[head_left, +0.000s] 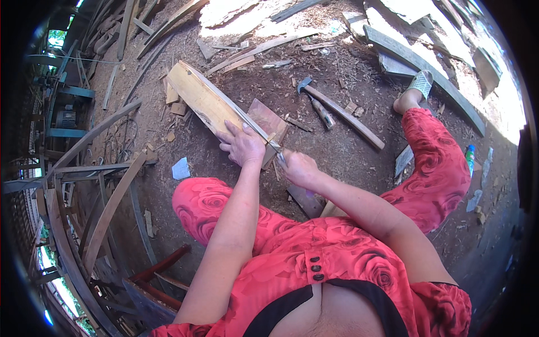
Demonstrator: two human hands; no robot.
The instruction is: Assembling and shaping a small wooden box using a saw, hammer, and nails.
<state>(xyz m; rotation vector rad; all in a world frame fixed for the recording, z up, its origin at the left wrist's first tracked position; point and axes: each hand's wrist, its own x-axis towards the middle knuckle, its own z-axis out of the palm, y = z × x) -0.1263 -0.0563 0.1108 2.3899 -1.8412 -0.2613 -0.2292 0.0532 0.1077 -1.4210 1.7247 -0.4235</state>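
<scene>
My left hand (244, 143) lies on a pale wooden board (201, 101), its fingers spread and pressing on the face near the closer end. The board slants from upper left toward my right hand, with a narrow strip along its right edge. Beneath that end sits a reddish-brown wood block (269, 116). My right hand (300, 168) is closed around a slim tool with a metal blade (275, 146), which meets the board's near end. The fingers hide the tool's handle, so its exact kind is unclear.
Right of the board lie a hammer (348, 115) and a short wooden-handled tool (322, 112). Long planks (432, 78) and scraps litter the dirt floor. Curved wooden pieces (112, 216) and a motor (65, 117) stand at left. A red-framed wooden object (160, 269) is beside my left arm.
</scene>
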